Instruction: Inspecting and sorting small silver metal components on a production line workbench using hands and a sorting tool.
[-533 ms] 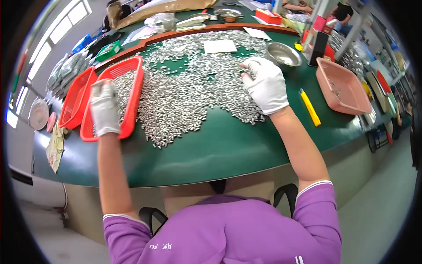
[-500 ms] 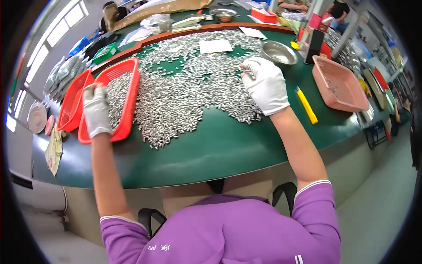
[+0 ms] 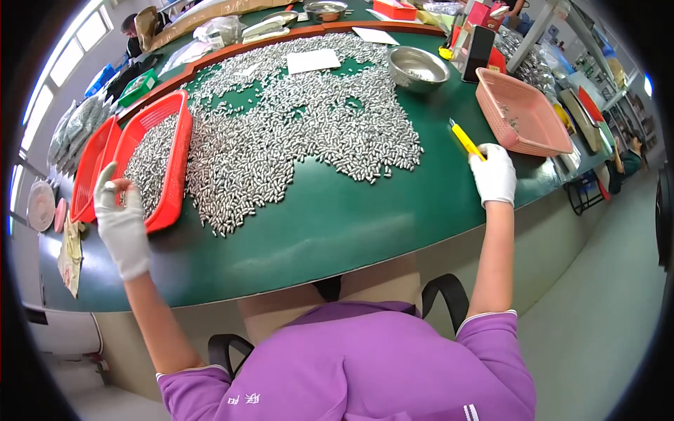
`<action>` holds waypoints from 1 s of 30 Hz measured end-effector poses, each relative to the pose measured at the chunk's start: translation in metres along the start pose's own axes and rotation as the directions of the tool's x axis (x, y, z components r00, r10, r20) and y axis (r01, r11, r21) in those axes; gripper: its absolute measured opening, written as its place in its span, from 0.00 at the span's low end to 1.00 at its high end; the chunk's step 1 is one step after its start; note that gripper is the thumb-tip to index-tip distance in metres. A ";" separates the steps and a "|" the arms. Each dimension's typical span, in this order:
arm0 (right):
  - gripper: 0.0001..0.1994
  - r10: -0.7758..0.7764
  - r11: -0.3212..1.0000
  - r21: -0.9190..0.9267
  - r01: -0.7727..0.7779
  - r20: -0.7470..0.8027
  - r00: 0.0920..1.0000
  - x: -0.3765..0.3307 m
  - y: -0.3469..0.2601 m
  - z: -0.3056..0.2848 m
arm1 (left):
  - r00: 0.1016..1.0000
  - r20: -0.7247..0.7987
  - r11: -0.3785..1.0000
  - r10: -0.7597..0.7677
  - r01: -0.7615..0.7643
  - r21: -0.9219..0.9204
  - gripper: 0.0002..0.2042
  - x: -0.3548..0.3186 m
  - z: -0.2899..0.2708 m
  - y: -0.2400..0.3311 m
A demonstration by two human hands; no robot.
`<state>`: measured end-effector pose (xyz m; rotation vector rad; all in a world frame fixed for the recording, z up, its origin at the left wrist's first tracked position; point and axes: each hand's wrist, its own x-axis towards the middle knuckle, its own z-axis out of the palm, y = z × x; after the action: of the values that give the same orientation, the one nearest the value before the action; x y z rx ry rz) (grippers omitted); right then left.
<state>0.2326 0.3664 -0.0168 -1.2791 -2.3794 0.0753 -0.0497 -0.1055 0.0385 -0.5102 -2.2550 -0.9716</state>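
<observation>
My right hand (image 3: 494, 175), in a white glove, is closed around the near end of a yellow utility knife (image 3: 465, 140). Its blade end points away and to the left, and the knife lies on the green table (image 3: 337, 217). At the left, my gloved left hand (image 3: 123, 224) is over the near end of a red plastic basket (image 3: 181, 151), thumb and index finger apart and bare at the tips. Nothing shows between them. Small silvery metal pieces (image 3: 151, 161) fill part of that basket. Many more such pieces (image 3: 281, 133) are spread across the table's middle.
A second red basket (image 3: 84, 186) stands left of the first. Beyond the knife are a steel bowl (image 3: 418, 69), an upright phone (image 3: 478, 55) and a pink basket (image 3: 528, 130) holding a few pieces. A white paper (image 3: 312, 61) lies on the spread. A wooden strip edges the far side.
My right hand has moved from above the metal pieces, right and nearer, onto the utility knife. My left hand has drawn back toward me, its fingers more apart. The whole view has shifted slightly.
</observation>
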 end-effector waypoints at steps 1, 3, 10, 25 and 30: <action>0.12 0.002 1.000 -0.007 -0.003 -0.048 0.999 -0.002 0.002 0.004 | 0.999 -0.012 0.954 -0.036 0.031 -0.297 0.07 -0.018 0.006 0.022; 0.11 0.026 1.000 -0.008 -0.027 -0.122 0.992 -0.009 0.000 0.003 | 0.970 0.007 0.950 0.244 -0.237 -0.202 0.10 -0.053 0.013 0.054; 0.20 -0.195 0.567 0.822 0.045 0.081 0.977 -0.103 -0.069 -0.037 | 0.818 0.456 0.931 0.351 -0.254 -0.260 0.10 -0.122 0.029 0.107; 0.32 -0.738 0.627 0.625 0.465 0.287 0.610 -0.202 -0.117 -0.046 | 0.778 0.549 0.953 0.304 -0.237 -0.191 0.10 -0.133 0.029 0.104; 0.31 -0.707 0.667 0.616 0.419 0.347 0.616 -0.201 -0.131 -0.056 | 0.782 0.547 0.954 0.297 -0.222 -0.200 0.09 -0.133 0.028 0.103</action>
<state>0.2488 0.1211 -0.0043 -0.1761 -2.8798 0.9066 0.0942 -0.0304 -0.0140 -1.2878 -2.5440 -0.8969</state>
